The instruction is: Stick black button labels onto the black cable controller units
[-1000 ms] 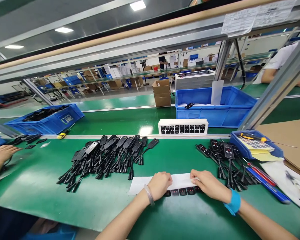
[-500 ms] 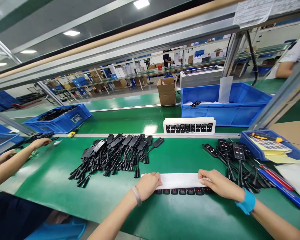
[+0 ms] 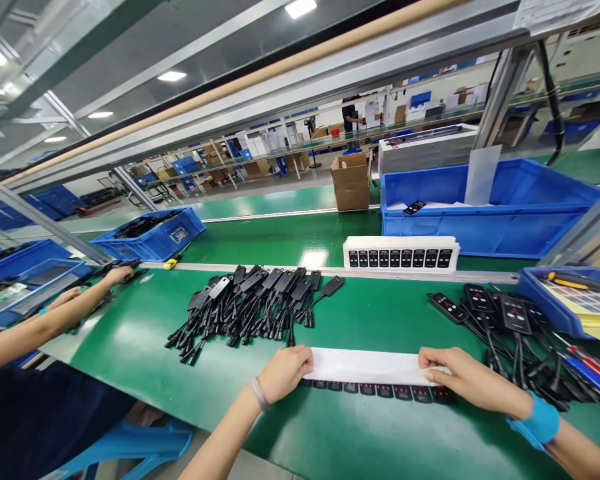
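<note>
A long white strip of backing paper lies across the bench, with a row of black labels showing along its near edge. My left hand pinches the strip's left end. At the right end my right hand has thumb and bent fingers closed on the paper. Beyond my left hand lies a heap of black cabled controllers, most of them face down. To the right of my right hand more controllers lie with their red-marked faces up.
A stack of white label sheets stands upright at the back. Behind it sits a large blue bin; another blue bin stands at left. A small blue tray is at right. A co-worker's hand works at far left.
The camera has turned left, so the bench appears shifted right. My hands are farther apart along the strip, and more black labels show. The co-worker's hand has moved over dark parts.
</note>
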{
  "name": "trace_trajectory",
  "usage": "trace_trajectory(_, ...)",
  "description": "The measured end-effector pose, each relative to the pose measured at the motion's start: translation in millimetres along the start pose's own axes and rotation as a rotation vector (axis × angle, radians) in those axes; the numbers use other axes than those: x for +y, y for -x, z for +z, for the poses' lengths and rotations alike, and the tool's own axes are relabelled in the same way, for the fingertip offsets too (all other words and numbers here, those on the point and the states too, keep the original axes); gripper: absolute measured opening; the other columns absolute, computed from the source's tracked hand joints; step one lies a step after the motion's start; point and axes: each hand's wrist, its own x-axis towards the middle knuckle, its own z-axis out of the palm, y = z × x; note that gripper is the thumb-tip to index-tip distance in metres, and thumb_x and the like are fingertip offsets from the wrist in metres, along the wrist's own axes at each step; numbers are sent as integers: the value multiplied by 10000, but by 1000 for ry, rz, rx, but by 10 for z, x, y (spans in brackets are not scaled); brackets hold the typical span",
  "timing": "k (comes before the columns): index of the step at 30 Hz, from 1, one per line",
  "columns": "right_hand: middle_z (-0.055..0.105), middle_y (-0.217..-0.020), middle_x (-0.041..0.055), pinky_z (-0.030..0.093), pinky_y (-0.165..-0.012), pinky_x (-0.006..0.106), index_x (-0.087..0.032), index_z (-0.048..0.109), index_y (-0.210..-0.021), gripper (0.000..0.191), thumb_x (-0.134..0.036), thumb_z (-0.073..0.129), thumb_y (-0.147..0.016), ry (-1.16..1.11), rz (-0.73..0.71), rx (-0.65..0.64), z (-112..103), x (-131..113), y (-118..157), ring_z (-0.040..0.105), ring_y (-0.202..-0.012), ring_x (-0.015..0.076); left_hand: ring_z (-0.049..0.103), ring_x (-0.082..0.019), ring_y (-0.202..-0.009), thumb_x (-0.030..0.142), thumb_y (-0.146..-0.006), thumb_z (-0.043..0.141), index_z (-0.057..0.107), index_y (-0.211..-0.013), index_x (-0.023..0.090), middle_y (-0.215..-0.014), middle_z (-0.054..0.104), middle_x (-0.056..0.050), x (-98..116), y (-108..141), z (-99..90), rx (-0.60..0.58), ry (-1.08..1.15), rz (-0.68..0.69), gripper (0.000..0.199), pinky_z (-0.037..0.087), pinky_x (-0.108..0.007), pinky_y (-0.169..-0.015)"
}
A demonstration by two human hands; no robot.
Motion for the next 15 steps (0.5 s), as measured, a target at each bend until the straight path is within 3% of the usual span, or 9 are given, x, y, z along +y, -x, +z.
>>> trace_trajectory(8,606,-834,43,397,-738,325,-241,492,-816,176,-351,363,-864,-17,7,-8,9,8,36,545,-851,258,580,-143,-745,203,-776,594,588,-851,204,-849,620,5,-72,65,-27,4,-5,25,75,401,-221,-662)
trace_trajectory(15,555,-748,42,376,-702,356,-241,442,-837,232,-365,255,-896,53,31,50,68,-31,40,536,-755,259,621,-222,-800,249,-910,444,552,-858,176,-862,663,-52,17,-1,42,63,-107,-136,141,385,-291,-669)
